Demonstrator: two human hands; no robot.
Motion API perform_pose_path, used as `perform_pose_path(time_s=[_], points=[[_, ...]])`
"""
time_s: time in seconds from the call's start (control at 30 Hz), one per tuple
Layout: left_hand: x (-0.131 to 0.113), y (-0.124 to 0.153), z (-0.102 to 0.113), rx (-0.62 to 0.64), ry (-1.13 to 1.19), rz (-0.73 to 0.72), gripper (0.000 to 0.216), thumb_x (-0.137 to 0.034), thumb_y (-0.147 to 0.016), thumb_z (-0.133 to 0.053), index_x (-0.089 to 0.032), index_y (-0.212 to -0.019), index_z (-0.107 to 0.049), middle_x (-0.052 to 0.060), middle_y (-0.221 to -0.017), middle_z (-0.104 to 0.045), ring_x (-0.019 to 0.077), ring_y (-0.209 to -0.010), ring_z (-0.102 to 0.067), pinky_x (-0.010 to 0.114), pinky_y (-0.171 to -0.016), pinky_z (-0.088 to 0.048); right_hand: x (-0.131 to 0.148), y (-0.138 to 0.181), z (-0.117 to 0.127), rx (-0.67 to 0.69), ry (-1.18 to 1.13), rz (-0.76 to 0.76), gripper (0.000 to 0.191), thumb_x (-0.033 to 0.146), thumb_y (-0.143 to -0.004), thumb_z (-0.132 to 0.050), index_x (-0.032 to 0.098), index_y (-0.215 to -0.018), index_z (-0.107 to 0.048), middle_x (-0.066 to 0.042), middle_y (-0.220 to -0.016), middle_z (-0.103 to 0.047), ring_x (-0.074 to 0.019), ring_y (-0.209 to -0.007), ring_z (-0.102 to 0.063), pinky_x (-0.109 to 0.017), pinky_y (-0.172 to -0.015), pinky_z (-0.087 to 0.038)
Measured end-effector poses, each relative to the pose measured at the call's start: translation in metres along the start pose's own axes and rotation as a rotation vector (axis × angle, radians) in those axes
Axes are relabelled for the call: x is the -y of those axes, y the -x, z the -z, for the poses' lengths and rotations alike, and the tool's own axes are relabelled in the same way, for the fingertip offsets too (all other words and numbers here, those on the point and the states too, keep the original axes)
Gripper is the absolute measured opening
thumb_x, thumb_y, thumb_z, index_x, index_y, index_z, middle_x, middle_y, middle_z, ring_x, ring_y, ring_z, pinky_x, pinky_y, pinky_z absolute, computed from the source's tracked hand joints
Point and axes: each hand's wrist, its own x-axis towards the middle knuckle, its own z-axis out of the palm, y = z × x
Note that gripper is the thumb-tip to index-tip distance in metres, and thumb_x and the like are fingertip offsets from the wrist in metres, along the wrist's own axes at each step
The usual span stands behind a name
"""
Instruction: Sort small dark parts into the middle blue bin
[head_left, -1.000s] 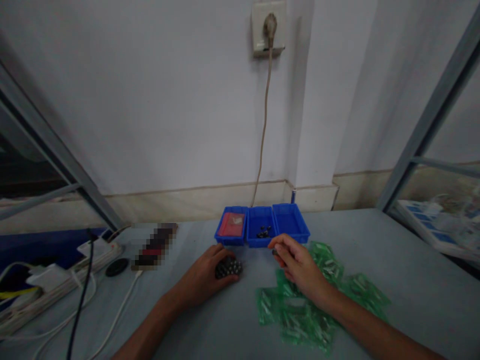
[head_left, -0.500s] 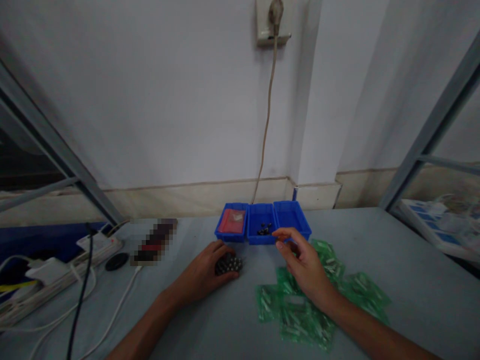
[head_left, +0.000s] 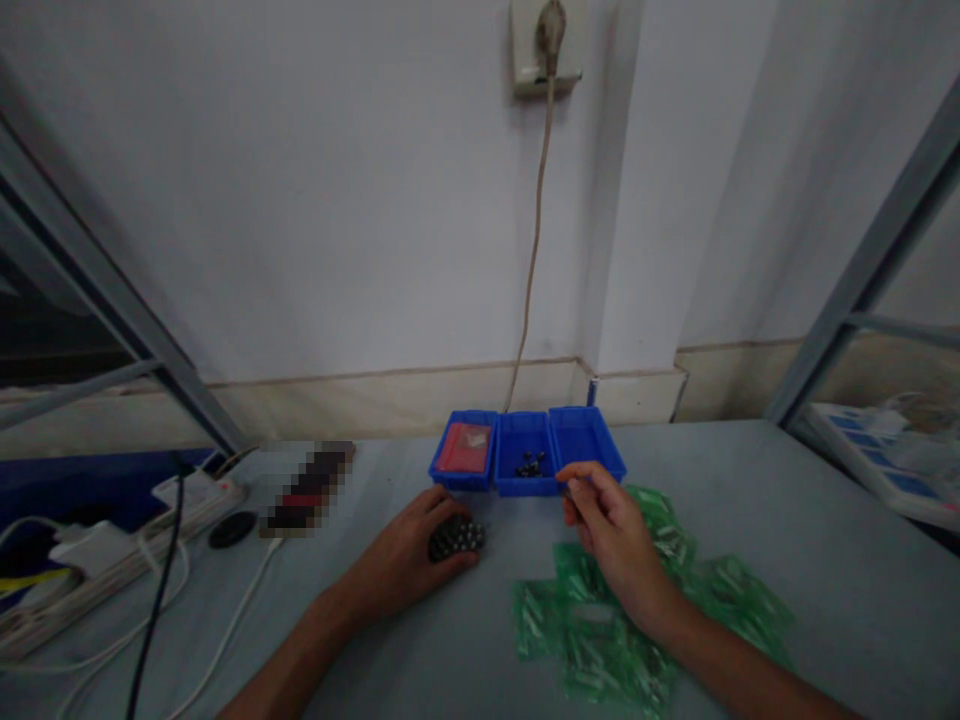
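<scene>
My left hand [head_left: 409, 555] rests on the grey table, fingers curled round a dark studded lump [head_left: 456, 538]. My right hand [head_left: 611, 530] hovers just in front of three joined blue bins [head_left: 527, 487], thumb and forefinger pinched together near the right bin's front edge; what they hold is too small to make out. The left bin holds a red packet [head_left: 465, 447], the middle bin several small dark parts [head_left: 531, 465], and the right bin [head_left: 585, 440] looks bare. Several green plastic bags [head_left: 600, 630] of small parts lie under my right wrist and forearm.
A grey cord [head_left: 531, 270] drops from a wall socket [head_left: 546, 45] to behind the bins. At the left lie a power strip [head_left: 191, 495], cables, a black disc [head_left: 231, 530] and a dark flat object [head_left: 311, 488]. Metal frame posts stand at both sides; trays [head_left: 877, 450] sit far right.
My right hand has moved from in front of the middle bin to the right bin's front edge, staying pinched. My left hand has stayed on the dark lump.
</scene>
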Motion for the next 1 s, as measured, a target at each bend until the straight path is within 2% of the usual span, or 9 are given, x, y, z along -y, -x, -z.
perform_pose_path(time_s=[0.2,0.47,0.53,0.63,0.7,0.8,0.87,1.0], points=[[0.0028,0.001,-0.0025,-0.024,0.013,-0.02,0.034,-0.042,-0.095,-0.081,-0.029,-0.124,-0.069,0.008,-0.138,-0.064,0.0306,-0.125,-0.067,0.046,-0.11,-0.055,0.0036,0.0022,0.002,-0.019,0.094,0.091,0.033,0.051,-0.094,-0.077,0.026,-0.115,-0.073,-0.003,-0.095,-0.067,-0.0162,-0.061,-0.049,-0.028,-0.052,-0.036],[0.0029,0.0021,-0.0036,-0.008,0.007,-0.01,0.036,-0.041,-0.096,-0.081,-0.028,-0.127,-0.067,0.008,-0.137,-0.063,0.03,-0.124,-0.066,0.047,-0.11,-0.054,0.002,0.0024,0.0015,-0.02,0.091,0.086,0.033,0.042,-0.086,-0.085,0.023,-0.109,-0.071,-0.003,-0.095,-0.066,-0.016,-0.068,-0.053,-0.027,-0.056,-0.041],[0.0023,0.002,-0.0033,-0.005,0.009,-0.012,0.034,-0.041,-0.097,-0.08,-0.028,-0.126,-0.067,0.008,-0.136,-0.063,0.0298,-0.123,-0.066,0.047,-0.109,-0.055,0.0018,0.0041,-0.001,0.0,0.052,0.049,0.037,0.047,-0.086,-0.085,0.023,-0.108,-0.068,-0.002,-0.092,-0.067,-0.0147,-0.063,-0.051,-0.025,-0.051,-0.039],[0.0012,0.0005,-0.0024,0.004,0.0,-0.014,0.034,-0.042,-0.097,-0.079,-0.028,-0.125,-0.068,0.008,-0.134,-0.064,0.0299,-0.121,-0.067,0.047,-0.107,-0.056,0.0028,0.006,-0.0045,-0.003,-0.075,-0.101,0.048,0.064,-0.089,-0.077,0.026,-0.114,-0.061,0.002,-0.079,-0.064,-0.0101,-0.047,-0.037,-0.021,-0.04,-0.026],[0.0008,-0.0005,-0.0019,0.001,-0.012,-0.018,0.035,-0.043,-0.097,-0.079,-0.028,-0.126,-0.067,0.008,-0.132,-0.065,0.0302,-0.12,-0.067,0.047,-0.107,-0.056,0.0037,0.0062,-0.0056,-0.04,-0.142,-0.184,0.056,0.071,-0.086,-0.076,0.027,-0.115,-0.059,0.006,-0.071,-0.059,-0.008,-0.044,-0.031,-0.019,-0.038,-0.022],[0.0014,-0.0006,-0.0018,-0.012,-0.032,-0.021,0.036,-0.044,-0.096,-0.08,-0.028,-0.126,-0.067,0.008,-0.132,-0.066,0.0308,-0.12,-0.067,0.048,-0.107,-0.056,0.0048,0.006,-0.0054,-0.073,-0.161,-0.247,0.06,0.071,-0.08,-0.081,0.026,-0.114,-0.06,0.008,-0.069,-0.054,-0.0069,-0.045,-0.032,-0.016,-0.04,-0.023],[0.0023,0.0001,-0.0021,-0.019,-0.04,-0.021,0.037,-0.045,-0.095,-0.081,-0.028,-0.126,-0.068,0.008,-0.133,-0.066,0.0313,-0.121,-0.067,0.048,-0.108,-0.055,0.0056,0.0065,-0.0052,-0.064,-0.156,-0.259,0.058,0.07,-0.081,-0.081,0.027,-0.114,-0.061,0.007,-0.071,-0.055,-0.0068,-0.046,-0.032,-0.016,-0.04,-0.024],[0.0038,0.0008,-0.0029,-0.03,-0.041,-0.031,0.038,-0.047,-0.095,-0.081,-0.027,-0.125,-0.069,0.008,-0.132,-0.067,0.0312,-0.12,-0.068,0.048,-0.107,-0.056,0.0087,0.0092,-0.0058,-0.018,-0.103,-0.167,0.051,0.056,-0.081,-0.088,0.028,-0.116,-0.065,0.003,-0.091,-0.061,-0.0077,-0.051,-0.038,-0.018,-0.039,-0.026]])
